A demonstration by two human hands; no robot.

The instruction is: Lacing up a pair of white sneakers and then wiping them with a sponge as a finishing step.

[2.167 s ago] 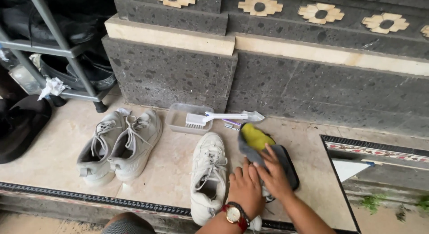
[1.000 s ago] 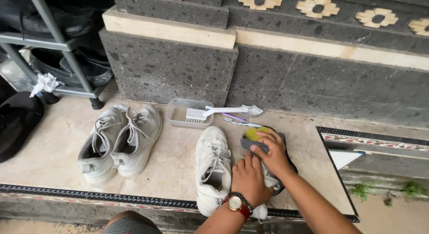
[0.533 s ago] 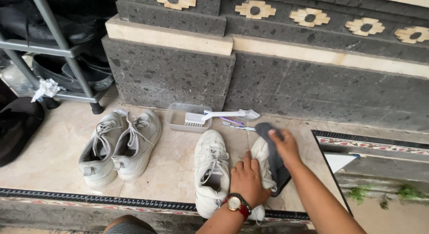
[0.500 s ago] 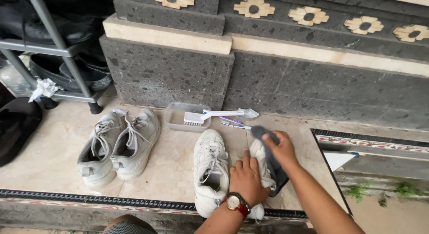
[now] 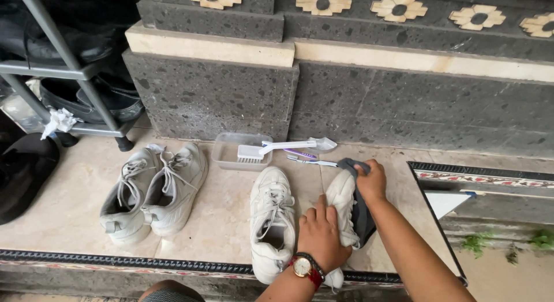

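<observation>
A white sneaker (image 5: 341,193) lies on the tiled step, turned partly on its side. My left hand (image 5: 320,235), with a red-strapped watch on the wrist, grips it from above. My right hand (image 5: 372,184) presses a dark grey cloth (image 5: 363,216) against the sneaker's toe and right side. Its matching white sneaker (image 5: 271,221) stands upright just to the left, laces up.
A second pair of greyish white sneakers (image 5: 153,192) sits at the left. A clear plastic tray (image 5: 227,156) holding a white brush (image 5: 277,147) stands by the dark stone wall, a toothbrush (image 5: 306,159) beside it. A metal shoe rack (image 5: 75,71) and a black bag (image 5: 23,175) are far left.
My right hand slid the cloth along the sneaker toward its toe. The cloth's yellow patch no longer shows, and more of the white shoe is uncovered. My left hand stayed on the shoe.
</observation>
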